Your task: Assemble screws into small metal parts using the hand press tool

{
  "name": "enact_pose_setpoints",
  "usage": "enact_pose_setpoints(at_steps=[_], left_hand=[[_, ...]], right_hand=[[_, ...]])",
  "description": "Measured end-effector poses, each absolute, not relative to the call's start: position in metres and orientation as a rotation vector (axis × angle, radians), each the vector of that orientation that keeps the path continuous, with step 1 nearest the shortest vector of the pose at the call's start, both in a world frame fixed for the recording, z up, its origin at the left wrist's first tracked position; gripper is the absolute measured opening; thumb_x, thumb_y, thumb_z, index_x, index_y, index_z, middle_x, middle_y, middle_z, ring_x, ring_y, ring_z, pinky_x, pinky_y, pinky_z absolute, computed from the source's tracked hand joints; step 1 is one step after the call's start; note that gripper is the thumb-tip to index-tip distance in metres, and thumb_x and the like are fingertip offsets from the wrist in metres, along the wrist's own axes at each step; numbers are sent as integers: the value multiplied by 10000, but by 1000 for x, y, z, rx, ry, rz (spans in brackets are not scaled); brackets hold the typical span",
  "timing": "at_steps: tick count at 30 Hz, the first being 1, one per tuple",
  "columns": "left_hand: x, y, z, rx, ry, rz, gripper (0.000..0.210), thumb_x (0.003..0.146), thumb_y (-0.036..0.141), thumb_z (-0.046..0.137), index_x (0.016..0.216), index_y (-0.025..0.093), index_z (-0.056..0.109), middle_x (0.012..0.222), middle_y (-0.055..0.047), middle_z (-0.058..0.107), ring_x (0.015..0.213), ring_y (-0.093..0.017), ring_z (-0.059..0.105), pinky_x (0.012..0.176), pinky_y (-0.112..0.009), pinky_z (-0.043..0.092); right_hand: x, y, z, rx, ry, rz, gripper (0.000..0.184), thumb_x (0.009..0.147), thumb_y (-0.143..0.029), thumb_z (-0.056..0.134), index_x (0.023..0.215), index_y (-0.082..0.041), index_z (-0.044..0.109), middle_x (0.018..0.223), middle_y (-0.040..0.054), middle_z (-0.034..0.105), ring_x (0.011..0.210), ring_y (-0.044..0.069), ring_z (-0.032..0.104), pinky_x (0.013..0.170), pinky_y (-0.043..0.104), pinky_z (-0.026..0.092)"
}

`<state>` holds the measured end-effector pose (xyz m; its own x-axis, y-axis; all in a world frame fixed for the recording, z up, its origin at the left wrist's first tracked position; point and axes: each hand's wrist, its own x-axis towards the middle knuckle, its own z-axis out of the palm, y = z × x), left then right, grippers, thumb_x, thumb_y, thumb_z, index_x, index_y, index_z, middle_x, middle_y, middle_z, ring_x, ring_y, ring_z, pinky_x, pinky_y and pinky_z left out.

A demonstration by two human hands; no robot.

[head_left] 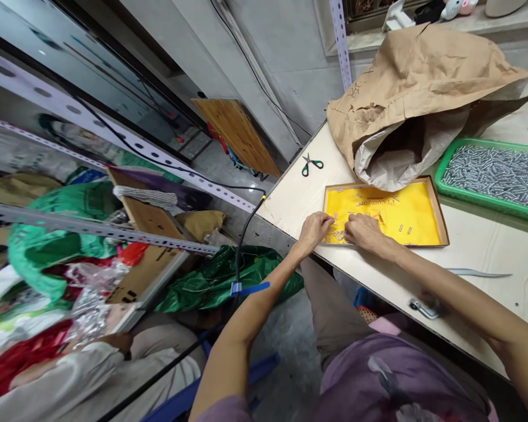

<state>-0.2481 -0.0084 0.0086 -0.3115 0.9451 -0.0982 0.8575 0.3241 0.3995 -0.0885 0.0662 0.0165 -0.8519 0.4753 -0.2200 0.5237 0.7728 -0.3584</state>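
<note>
A shallow box (420, 205) with a yellow lining and printed lettering lies on the table. Small silvery cylinders (337, 235) are heaped at its near left corner, and a few more lie scattered on the yellow. At that corner my left hand (315, 227) is closed in a pinch over the box's left edge. Just to its right, my right hand (364, 228) hangs over the near side of the box with its fingers curled. Whatever sits between the fingers of either hand is too small or hidden to name.
Green-handled scissors (311, 164) lie beyond the box. A large brown paper sack (422, 76) overhangs its far edge. To the right stands a green tray (442, 170) full of silvery pieces. Another person in pale clothing (92, 381) sits at lower left, near metal shelving (114, 225) and bags.
</note>
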Motion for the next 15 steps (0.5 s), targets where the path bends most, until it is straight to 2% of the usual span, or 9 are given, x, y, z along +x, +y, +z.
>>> enact_pose_setpoints(at_steps=[3,6,10,12,15], left_hand=[[-243,-13,9,1591,2287,407,192,892,180,543,853,151,729,932,-84,721,856,-186,654,768,-268,479],[-240,-16,10,1526,2304,458,175,879,160,557,836,150,726,914,-78,722,831,-177,653,761,-264,479],[-234,-15,13,1437,2155,601,75,783,176,688,849,160,722,812,-31,710,736,-146,633,706,-233,476],[-229,-11,14,1421,2084,677,119,727,209,747,830,158,715,742,-5,687,679,-130,604,662,-219,463],[-224,-3,17,1362,2095,809,132,712,254,758,735,146,685,655,19,640,629,-113,565,604,-204,425]], right_hand=[[-94,63,17,781,2860,-650,174,851,-148,572,925,-107,725,1027,195,665,1053,311,591,852,375,427],[-96,65,15,777,2869,-710,160,821,-78,577,886,-107,720,973,177,678,984,278,620,810,338,433],[-96,77,10,823,2910,-834,159,884,-156,568,954,-131,708,984,124,693,918,199,634,743,265,440],[-96,85,7,914,2919,-1067,181,909,-242,563,963,-132,698,929,89,707,838,167,638,695,244,444],[-98,93,2,1065,2808,-1726,283,864,-406,611,836,-136,693,766,44,700,667,140,611,601,238,440]])
